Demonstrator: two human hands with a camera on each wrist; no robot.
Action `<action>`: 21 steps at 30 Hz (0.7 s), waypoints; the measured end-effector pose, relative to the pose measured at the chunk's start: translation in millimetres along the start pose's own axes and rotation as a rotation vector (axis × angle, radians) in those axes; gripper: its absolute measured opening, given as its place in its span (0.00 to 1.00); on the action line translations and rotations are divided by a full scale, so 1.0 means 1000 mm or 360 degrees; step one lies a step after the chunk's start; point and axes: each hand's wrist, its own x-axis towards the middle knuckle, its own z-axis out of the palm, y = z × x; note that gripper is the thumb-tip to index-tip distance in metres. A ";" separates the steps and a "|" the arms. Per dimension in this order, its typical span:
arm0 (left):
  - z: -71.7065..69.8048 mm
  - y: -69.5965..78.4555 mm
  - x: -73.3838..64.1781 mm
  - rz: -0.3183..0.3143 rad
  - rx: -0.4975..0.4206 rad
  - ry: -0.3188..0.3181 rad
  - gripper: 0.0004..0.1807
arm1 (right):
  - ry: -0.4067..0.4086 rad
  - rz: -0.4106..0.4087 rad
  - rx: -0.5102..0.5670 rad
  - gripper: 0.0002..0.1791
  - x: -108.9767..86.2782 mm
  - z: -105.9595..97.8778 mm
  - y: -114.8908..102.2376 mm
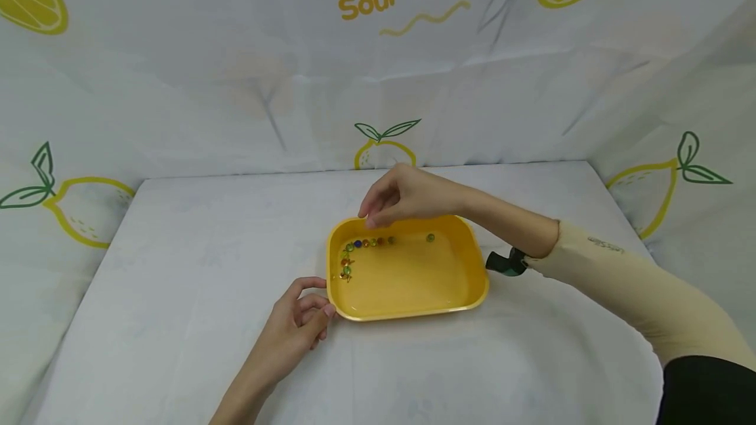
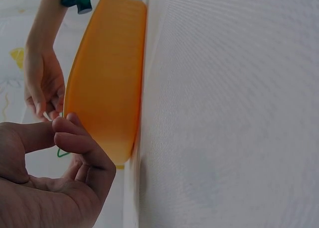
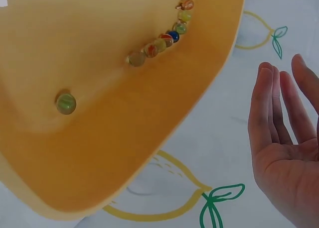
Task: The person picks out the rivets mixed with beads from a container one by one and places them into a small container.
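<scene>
A yellow plastic tray (image 1: 407, 281) sits on the white surface, holding several glass marbles. Most marbles (image 1: 365, 242) form a bent line along its far and left walls, one of them dark blue. One greenish marble (image 1: 430, 237) lies apart, towards the right. My left hand (image 1: 292, 326) grips the tray's near left corner, thumb and fingers bent at the rim, as the left wrist view also shows. Over the far rim is my right hand (image 1: 401, 195), its fingers relaxed. In the right wrist view that hand (image 3: 289, 133) has nearly straight fingers and nothing between them.
White cloth (image 1: 195, 294) covers the tabletop. Behind and at both sides hangs a white curtain (image 1: 236, 84) printed with lemons and lettering. A dark green and black device (image 1: 508, 262) is strapped at the right wrist, beside the tray's right end.
</scene>
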 end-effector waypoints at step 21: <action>-0.001 0.002 -0.001 -0.0021 0.0010 -0.0027 0.25 | -0.0185 0.0016 0.0023 0.11 0.023 0.027 -0.003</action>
